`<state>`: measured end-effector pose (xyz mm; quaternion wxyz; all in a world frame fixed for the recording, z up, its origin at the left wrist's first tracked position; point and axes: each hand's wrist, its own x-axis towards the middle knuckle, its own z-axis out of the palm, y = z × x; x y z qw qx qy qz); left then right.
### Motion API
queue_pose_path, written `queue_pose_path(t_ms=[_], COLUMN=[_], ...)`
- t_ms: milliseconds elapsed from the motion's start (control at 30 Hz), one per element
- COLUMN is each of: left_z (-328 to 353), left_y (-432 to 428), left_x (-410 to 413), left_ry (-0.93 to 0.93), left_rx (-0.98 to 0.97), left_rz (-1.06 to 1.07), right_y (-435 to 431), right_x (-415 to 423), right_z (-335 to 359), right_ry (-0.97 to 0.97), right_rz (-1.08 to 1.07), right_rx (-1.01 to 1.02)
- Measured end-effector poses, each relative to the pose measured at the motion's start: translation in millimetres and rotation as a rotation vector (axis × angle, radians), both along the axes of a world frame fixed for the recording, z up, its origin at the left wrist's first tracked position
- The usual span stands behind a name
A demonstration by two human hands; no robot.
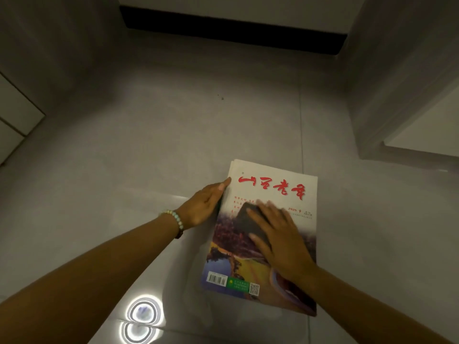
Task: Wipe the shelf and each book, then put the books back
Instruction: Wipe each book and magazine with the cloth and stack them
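- Magazines (270,184) lie in a small stack flat on the tiled floor (149,145), at about 5 o'clock from the middle of the view; the top cover is glossy, with red lettering at its far end and a barcode at its near end.
- Right hand (280,242) lies flat and spread on the cover, palm pressing a dark cloth (248,222); nothing is gripped, the cloth is only held down.
- Left hand (206,204) rests open against the stack's 9 o'clock edge, fingertips touching the far-left corner, steadying it.
- Judged handling: thin, light and floppy; the slick covers probably slide over each other and over the polished tiles, so a side brace matters while wiping.
- Best hold for lifting seems to be the spine side or both long edges together; a single corner would likely bend or let the lower issues slip out.
- Shelf is not clearly in view.
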<state>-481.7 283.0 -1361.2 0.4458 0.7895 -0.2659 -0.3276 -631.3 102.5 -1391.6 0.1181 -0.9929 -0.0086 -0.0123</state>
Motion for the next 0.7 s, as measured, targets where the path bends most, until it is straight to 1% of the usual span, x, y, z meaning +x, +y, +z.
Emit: queue_pose_path(t_ms=[33, 67, 100, 167, 200, 233, 267, 300, 367, 433, 467, 500, 600, 633, 667, 700], left_z=[-2.7, -4.3, -7.7, -17.1, -22.5, -29.6, -32.8, -36.8, -36.9, -34.8, -32.4, -30.2, -26.8, -26.3, -25.7, -24.4], left_y=[-0.3, -0.8, -1.1, -0.4, 0.6, 2.3, 2.9, 3.2, 1.0, -2.6, -3.4, -4.0, -6.1, -7.5, -9.1, -10.4], left_x=[-1.1, -3.6, -6.0, -10.0, -12.1, -14.6, -19.1, -23.6, -32.8, -37.4, -37.8, -37.6, -34.2, -33.6, -32.9, -31.7], left_ry=[0.001, 0.006, 0.006, -0.039, -0.102, -0.18, -0.251, -0.308, -0.36, -0.417, -0.48, -0.554, -0.747, -0.779, -0.796, -0.813], left_rx=[0.0, -0.006, -0.016, 0.002, 0.049, 0.106, 0.147, 0.158, 0.191, 0.294, 0.35, 0.384, 0.37, 0.367, 0.378, 0.39], left_rz=[0.003, 0.008, 0.013, 0.037, 0.042, 0.029, 0.008, -0.003, 0.025, 0.062, 0.055, 0.031, -0.148, -0.225, -0.285, -0.313], right_y=[1.7, 9.9, 22.0, 46.9, 51.8, 49.9, 43.3, 34.7, 17.4, 14.2, 20.1, 27.4, 33.5, 24.7, 13.5, 0.4], right_x=[-1.7, -5.7, -11.5, -28.4, -35.6, -39.7, -40.7, -40.6, -40.1, -42.6, -44.9, -49.2, -66.4, -69.6, -71.3, -72.2], right_z=[2.0, 2.3, 1.9, -0.1, 0.2, 0.3, -0.8, -3.1, -3.4, 1.5, 4.4, 4.9, 1.0, 0.3, -1.3, -2.4], right_ry=[0.012, 0.017, 0.024, 0.018, 0.03, 0.029, 0.007, -0.008, -0.014, 0.01, 0.023, 0.031, 0.027, 0.01, -0.015, -0.028], right_rz=[-0.08, -0.107, -0.067, 0.162, 0.272, 0.326, 0.321, 0.262, 0.048, -0.098, -0.099, -0.035, 0.333, 0.354, 0.293, 0.172], right_rx=[0.002, -0.013, -0.022, -0.049, -0.069, -0.088, -0.107, -0.11, -0.065, -0.037, -0.034, -0.031, -0.056, -0.064, -0.061, -0.04])
